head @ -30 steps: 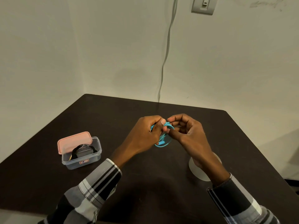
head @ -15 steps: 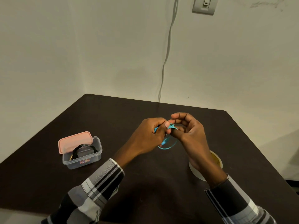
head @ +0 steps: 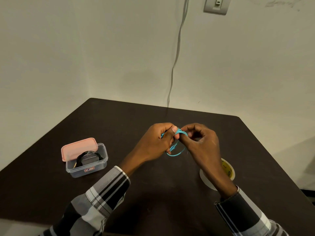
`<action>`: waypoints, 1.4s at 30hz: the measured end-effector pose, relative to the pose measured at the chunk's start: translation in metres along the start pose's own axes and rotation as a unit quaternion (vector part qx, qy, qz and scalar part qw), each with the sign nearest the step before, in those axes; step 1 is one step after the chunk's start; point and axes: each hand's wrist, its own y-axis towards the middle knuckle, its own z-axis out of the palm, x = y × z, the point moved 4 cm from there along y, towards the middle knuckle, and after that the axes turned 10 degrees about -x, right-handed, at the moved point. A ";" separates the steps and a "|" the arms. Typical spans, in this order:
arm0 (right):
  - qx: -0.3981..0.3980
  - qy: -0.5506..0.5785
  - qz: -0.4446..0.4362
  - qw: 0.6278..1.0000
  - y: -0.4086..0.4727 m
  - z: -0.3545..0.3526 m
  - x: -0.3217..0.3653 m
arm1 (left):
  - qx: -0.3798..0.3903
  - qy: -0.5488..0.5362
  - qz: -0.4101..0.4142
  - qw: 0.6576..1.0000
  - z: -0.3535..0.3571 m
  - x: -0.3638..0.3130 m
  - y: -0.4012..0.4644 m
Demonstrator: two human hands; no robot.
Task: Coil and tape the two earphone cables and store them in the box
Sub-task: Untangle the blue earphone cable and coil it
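Above the dark table (head: 153,193), the blue earphone cable (head: 181,132) is pinched between left hand (head: 158,142) and right hand (head: 202,143), its loops hung just below both grips.

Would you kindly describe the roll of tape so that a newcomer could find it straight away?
Start at the dark table and look to its right side, just under the right hand's wrist. The roll of tape lies there, partly hidden by that wrist. It is the only round, pale thing with a yellow core, unlike the rectangular clear box on the left.
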 end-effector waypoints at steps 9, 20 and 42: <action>0.046 0.059 0.032 0.997 -0.003 0.004 -0.004 | 0.013 0.004 -0.004 1.000 0.005 0.003 -0.001; 0.120 0.190 0.094 0.970 -0.002 -0.004 0.005 | 0.012 0.003 -0.022 1.000 0.000 0.000 0.000; 0.096 0.028 -0.057 0.993 0.021 -0.001 0.008 | 0.056 0.018 -0.001 0.998 -0.003 -0.010 0.002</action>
